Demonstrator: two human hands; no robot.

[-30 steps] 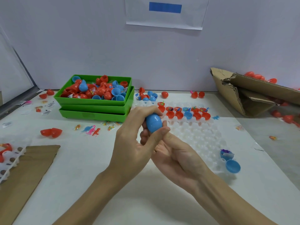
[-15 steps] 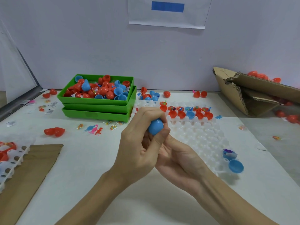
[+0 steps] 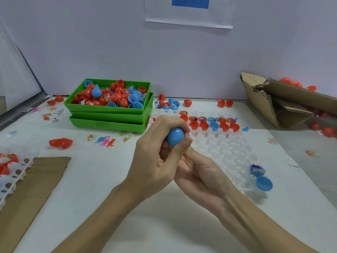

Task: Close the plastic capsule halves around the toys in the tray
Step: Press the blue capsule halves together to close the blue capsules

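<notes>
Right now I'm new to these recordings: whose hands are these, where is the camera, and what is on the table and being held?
There is no machine here. One wide camera worn on the person's head looks down at their bare hands. The left hand curls around a blue capsule, and the right hand lies under and against it, fingers mostly hidden. Beneath them is a clear dimpled tray; its far row holds open capsule halves with toys. Another open blue capsule sits at the tray's near right edge. Stacked green bins hold loose red and blue halves. A torn cardboard box lies at the right.
</notes>
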